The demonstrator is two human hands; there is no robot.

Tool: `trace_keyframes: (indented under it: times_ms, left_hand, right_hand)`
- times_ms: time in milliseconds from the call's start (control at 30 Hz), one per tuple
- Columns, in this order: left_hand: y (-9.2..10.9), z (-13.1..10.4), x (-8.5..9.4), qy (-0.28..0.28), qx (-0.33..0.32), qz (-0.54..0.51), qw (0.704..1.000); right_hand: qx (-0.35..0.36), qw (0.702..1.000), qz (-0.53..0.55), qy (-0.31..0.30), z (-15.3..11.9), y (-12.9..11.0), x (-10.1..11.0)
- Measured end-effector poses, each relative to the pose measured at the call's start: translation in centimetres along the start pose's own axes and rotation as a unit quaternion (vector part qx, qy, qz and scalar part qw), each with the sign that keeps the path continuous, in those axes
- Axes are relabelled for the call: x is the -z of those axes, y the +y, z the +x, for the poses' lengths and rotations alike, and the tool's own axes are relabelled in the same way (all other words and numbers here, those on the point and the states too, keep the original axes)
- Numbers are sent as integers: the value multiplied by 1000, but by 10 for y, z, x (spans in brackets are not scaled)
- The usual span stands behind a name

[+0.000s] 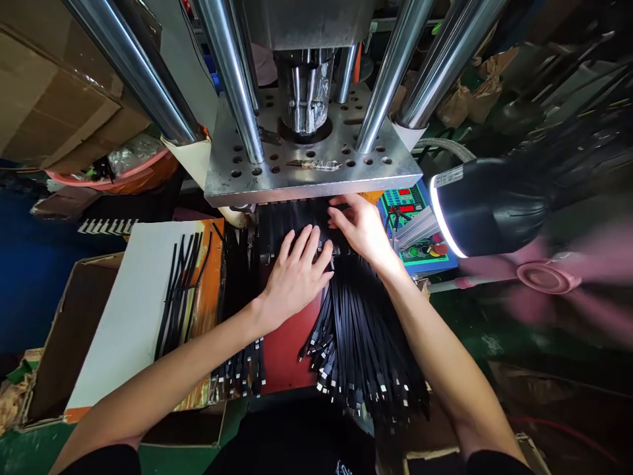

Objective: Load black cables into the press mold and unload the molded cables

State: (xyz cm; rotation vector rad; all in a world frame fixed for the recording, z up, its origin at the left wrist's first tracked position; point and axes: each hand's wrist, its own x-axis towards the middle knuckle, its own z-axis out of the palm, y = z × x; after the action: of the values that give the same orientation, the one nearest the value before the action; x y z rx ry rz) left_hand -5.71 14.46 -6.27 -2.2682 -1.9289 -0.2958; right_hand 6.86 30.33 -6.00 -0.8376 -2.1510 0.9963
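**A:** Cables (356,330), the flat black ones, fan out in a thick bundle over the red pad (287,349); their far ends run under the steel plate (311,168) of the press, their plug ends hang off the tabletop's near edge.

**B:** And the hands?

**A:** Left hand (297,270) lies flat, fingers spread, pressing the strands down, likely to keep them lined up; right hand (361,227) reaches just under the plate's edge, fingertips bent onto the cable ends; whether its grip pinches one I cannot tell.

**B:** Around them?

**A:** More cables on a white board (128,310) at the left edge; a lamp (489,204) and green control panel (418,224) to the right.
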Motion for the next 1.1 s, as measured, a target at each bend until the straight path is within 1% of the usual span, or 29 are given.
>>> trace_keyframes:
  times_ms: [33,100,167,200,267,333,433,533,600,633,667,700,733,767,800,833,867,900,933,967,1000,1033,1067,1100]
  left_hand:
    - [3,0,1,-7,5,0,1000]
    - [5,2,3,-18,12,-8,1000]
    - [0,10,5,-22,23,-23,999]
    - [-5,16,6,-21,31,-30,999]
    - [-18,31,6,-23,46,-41,998]
    - [-32,48,4,-29,56,-43,997]
    - [-49,75,1,-34,71,-41,996]
    - [-61,102,0,-50,95,-44,993]
    - [-65,113,4,-63,110,-43,991]
    - [-65,111,7,-57,105,-46,992]
    - [-63,104,12,-39,84,-56,994]
    - [-59,89,17,-16,46,-73,996]
    - [-53,68,22,14,4,-94,996]
    - [-46,40,28,40,-42,-115,992]
    - [-38,9,32,43,-56,-130,989]
    - [-30,-24,35,41,2,-128,991]
    - [-23,-56,37,22,94,-113,989]
    - [-19,-84,36,-8,193,-81,978]
    - [-17,-107,33,-53,254,-49,964]
    - [-17,-124,29,-97,295,-36,950]
    - [-18,-134,25,-134,318,-35,938]
    - [-21,-140,21,-161,325,-45,931]
    - [-25,-141,18,-174,326,-62,927]
    - [-28,-140,17,-172,327,-80,926]
  right_hand:
    - [30,998,-59,-15,-12,-3,3]
    - [68,978,-187,-58,-31,-8,7]
    - [58,951,-290,-86,-37,-12,5]
    - [43,940,-327,-86,-33,-13,2]
    - [21,924,-375,-76,-15,-13,-6]
    - [17,918,-391,-67,9,-11,-14]
    - [19,928,-366,-71,46,-7,-24]
    - [-15,944,-324,-58,78,-5,-25]
    - [-10,944,-324,-62,87,-7,-22]
    - [5,941,-330,-73,84,-9,-19]
    - [24,938,-336,-81,74,-11,-15]
    - [39,936,-340,-81,56,-15,-12]
    - [44,936,-342,-76,30,-20,-8]
    - [40,937,-343,-50,-3,-25,-6]
    - [15,936,-352,-26,-40,-30,-4]
    - [-20,930,-367,-18,-78,-35,-3]
    - [-50,921,-384,-37,-116,-39,-4]
    - [-80,908,-407,-52,-149,-42,-6]
    - [-97,896,-429,-65,-176,-43,-10]
    - [-105,888,-441,-78,-196,-44,-14]
    - [-108,884,-447,-85,-209,-44,-18]
    - [-106,885,-444,-90,-215,-43,-20]
    - [-104,890,-434,-91,-217,-41,-22]
    - [-107,899,-417,-84,-215,-40,-21]
